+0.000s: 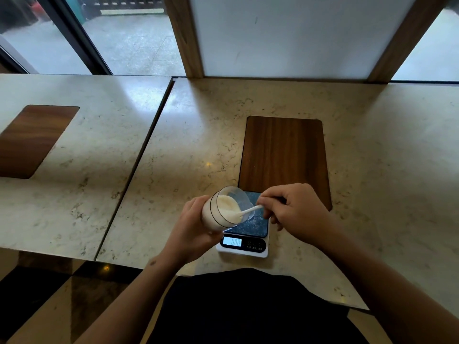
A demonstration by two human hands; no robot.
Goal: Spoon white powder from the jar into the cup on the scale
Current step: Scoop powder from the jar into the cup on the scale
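The left hand (191,229) wraps its fingers around the tilted jar (221,209) of white powder, held over the scale (244,240). The right hand (293,212) pinches a white spoon (249,211) dipped inside: the scooping step. No cup is discernible by the fingers; next, a level lift out.
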